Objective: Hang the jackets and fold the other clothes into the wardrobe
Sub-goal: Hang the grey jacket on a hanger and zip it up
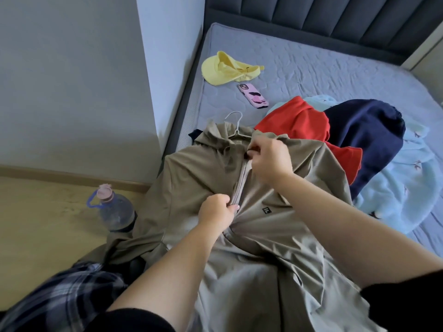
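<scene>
Soft, even daylight, moderately bright; source not visible. No glare. Wall [72, 80] at left graded from pale to grey, darker toward the floor [36, 212]. Faint soft shadows in the jacket [275, 236] folds and under the forearms. Plaid cloth [60, 295] at bottom left smeared with blur. Wide-angle bending: bed [311, 68] edges and headboard [335, 17] curve toward the frame edges. Centre fairly sharp.

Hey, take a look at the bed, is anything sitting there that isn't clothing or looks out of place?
Yes. A pink phone lies on the bare mattress beside a yellow cap, neither one folding laundry. A water bottle stands on the floor against the hanging edge of the tan jacket. Nothing looks spilled or damaged.
</scene>
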The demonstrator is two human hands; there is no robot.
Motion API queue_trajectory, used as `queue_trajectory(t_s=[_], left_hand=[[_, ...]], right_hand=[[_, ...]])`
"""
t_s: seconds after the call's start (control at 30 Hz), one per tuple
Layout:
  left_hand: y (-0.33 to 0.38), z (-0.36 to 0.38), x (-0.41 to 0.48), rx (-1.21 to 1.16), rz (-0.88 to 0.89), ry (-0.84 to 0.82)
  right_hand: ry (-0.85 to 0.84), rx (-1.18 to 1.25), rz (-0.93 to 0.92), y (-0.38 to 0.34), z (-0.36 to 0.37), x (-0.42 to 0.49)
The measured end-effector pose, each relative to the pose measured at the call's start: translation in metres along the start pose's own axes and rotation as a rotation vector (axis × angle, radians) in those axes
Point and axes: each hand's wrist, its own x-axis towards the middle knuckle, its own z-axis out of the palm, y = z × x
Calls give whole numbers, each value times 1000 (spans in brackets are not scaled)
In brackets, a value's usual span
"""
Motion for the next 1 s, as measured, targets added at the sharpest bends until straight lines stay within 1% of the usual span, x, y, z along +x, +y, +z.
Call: queue_trajectory(t_s=[0.03,0.07,0.17,0.23,0.33,0.4,0.47,0.53,0.63,0.7,0.77,0.8,0.83,0.9,0.93,1.0], left_hand=[[-6,1,-1,11,-17,-17],[-10,1,-2,22,-36,-35],[-12,0,-1,50,-46,-66],[-6,-6,2,33,-34,-16],[8,-17,9,-68,28,114],[12,-21,12,-74,81,137],[10,-22,13,-64,81,144],[7,-20,12,-60,59,145],[-1,-15,10,-74,23,116],[-6,-13,9,-88,6,96],[-5,-14,9,-96,2,80],[-4,-15,11,-97,-5,75],[-3,-16,14,-93,-14,67],[-1,-19,18,-103,-28,49],[-2,-19,19,-128,-35,42],[-3,-18,18,-202,-45,31]], right_hand=[[29,27,29,-2,-2,7],[20,34,32,-3,-2,10],[-62,44,-38,-9,2,10],[-61,77,-42,-10,1,10],[-71,105,-57,-11,-1,10],[-80,118,-75,-13,-1,8],[-71,95,-85,-13,-1,7],[-42,82,-38,-10,2,9],[-58,192,99,-11,17,12],[-62,219,125,-10,28,20],[-22,143,132,-1,33,33],[-15,56,141,6,34,41],[-38,-54,161,15,35,48],[-180,-243,245,33,39,59],[-275,-285,287,38,41,61],[-421,-281,324,43,46,63]])
